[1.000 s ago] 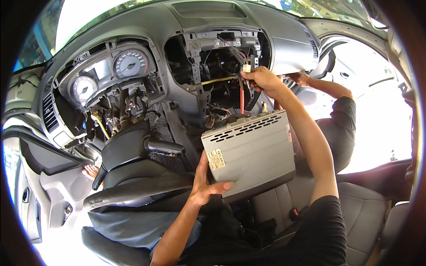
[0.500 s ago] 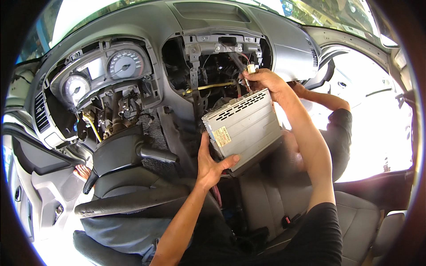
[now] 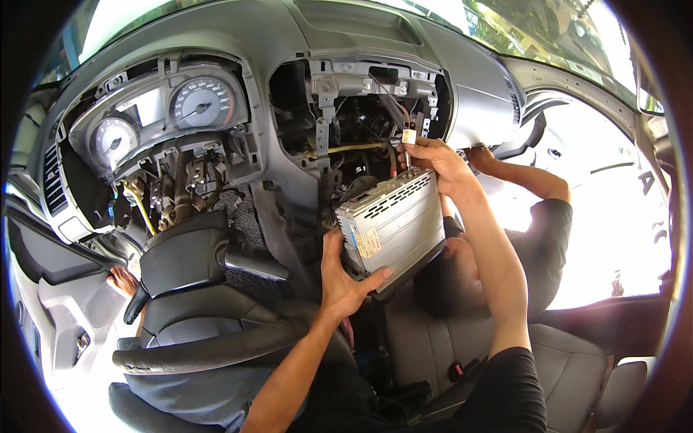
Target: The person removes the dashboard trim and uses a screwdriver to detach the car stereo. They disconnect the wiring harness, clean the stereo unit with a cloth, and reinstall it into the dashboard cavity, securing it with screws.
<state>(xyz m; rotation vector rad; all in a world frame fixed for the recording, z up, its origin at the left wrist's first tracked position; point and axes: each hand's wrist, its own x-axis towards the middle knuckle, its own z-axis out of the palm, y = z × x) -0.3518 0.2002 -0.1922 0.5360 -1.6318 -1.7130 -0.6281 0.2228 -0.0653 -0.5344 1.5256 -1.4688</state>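
A silver box-shaped car stereo unit (image 3: 404,224), with vent slots and a pale label, hangs tilted in front of the opened dashboard. My left hand (image 3: 345,278) grips its left side, thumb across the flat face and fingers round the edge. At the edge nearest the dashboard, my right hand (image 3: 437,160) pinches a thin cable, its fingertips just above the unit. A white connector (image 3: 409,137) sticks up beside those fingers. Whether the cable is seated in the unit cannot be made out. Dark wiring (image 3: 390,108) runs from this spot into the dashboard opening.
A co-worker leans in at the right, one hand (image 3: 485,160) under the dashboard, head close to my right forearm. The instrument cluster (image 3: 166,115) has its trim off. The steering wheel (image 3: 216,346) is at lower left, the grey seat (image 3: 570,353) at lower right.
The stereo unit sits slightly lower in view and is tilted more, showing a blue patch on its side. My right hand remains at its far edge with the cable.
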